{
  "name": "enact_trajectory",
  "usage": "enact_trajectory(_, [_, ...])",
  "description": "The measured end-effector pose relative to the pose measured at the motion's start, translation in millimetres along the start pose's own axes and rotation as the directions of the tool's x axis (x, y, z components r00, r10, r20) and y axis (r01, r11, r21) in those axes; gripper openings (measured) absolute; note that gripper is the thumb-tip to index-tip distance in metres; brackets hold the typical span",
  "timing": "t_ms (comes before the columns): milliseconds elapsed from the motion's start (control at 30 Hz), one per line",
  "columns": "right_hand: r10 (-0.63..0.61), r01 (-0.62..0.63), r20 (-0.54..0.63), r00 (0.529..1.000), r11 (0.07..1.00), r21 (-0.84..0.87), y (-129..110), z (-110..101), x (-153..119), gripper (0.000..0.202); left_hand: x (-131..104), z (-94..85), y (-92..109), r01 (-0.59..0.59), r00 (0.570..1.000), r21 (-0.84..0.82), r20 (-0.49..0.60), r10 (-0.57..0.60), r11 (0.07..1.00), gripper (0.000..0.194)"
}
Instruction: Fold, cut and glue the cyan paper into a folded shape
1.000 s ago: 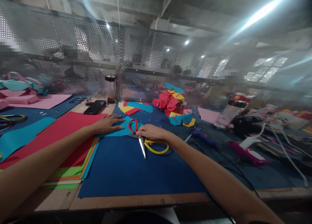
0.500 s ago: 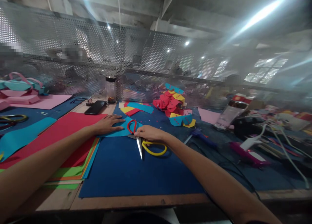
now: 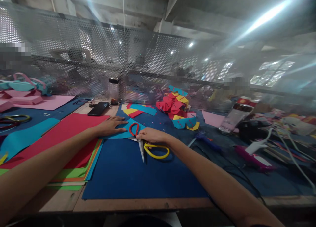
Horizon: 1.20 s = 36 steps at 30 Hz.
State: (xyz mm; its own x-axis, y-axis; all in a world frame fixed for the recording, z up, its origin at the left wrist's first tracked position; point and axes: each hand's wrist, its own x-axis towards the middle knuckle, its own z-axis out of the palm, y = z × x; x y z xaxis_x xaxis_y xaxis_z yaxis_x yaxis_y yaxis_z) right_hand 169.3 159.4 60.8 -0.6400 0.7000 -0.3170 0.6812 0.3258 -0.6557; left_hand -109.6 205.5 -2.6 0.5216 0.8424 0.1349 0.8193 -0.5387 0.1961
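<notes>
My left hand (image 3: 113, 125) lies flat with its fingers spread, over the left part of a light blue sheet (image 3: 123, 133) and the edge of a red sheet (image 3: 81, 121). My right hand (image 3: 151, 135) is closed on a pair of scissors (image 3: 141, 149) at the pivot. The scissors are spread apart, with a red handle loop near the blue sheet, a yellow loop to the right and one blade towards me. Under them lies a dark blue mat (image 3: 138, 177). Sheets of several colours are stacked beneath my left forearm.
Behind are a phone (image 3: 98, 108), a jar (image 3: 114, 92), paper strips (image 3: 143, 108) and a pile of folded paper pieces (image 3: 175, 105). At right are a glue gun (image 3: 208, 142), cables and a tilted bottle (image 3: 234, 116). More scissors (image 3: 18, 118) lie at left.
The view has shifted slightly, so the table things sit a little further right. Both hands and the scissors hold nearly the same pose.
</notes>
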Motion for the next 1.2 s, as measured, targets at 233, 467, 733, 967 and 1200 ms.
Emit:
enact_trajectory(233, [0.001,-0.001,-0.012,1.0,1.0,0.021,-1,2,3,0.033,1,0.3,0,-0.017,1.0,0.006,-0.001,0.017,1.0,0.075])
enact_trajectory(467, [0.003,-0.003,0.005,1.0,1.0,0.029,0,2,4,0.034,1,0.1,1,-0.009,1.0,0.007,0.003,0.009,1.0,0.075])
enact_trajectory(733, [-0.001,0.001,-0.021,1.0,1.0,0.004,-2,3,1,0.035,-5,-8.8,2,0.022,0.999,0.004,-0.024,-0.022,1.0,0.076])
enact_trajectory(967, [-0.007,0.007,-0.015,1.0,1.0,-0.014,-3,2,0,0.034,-8,-8.0,-10,0.074,0.997,0.005,-0.015,-0.074,0.997,0.075])
enact_trajectory(1200, [-0.004,0.003,-0.03,1.0,1.0,-0.031,-7,5,8,0.034,-7,-8.3,-7,0.085,0.996,-0.012,-0.008,-0.085,0.996,0.077])
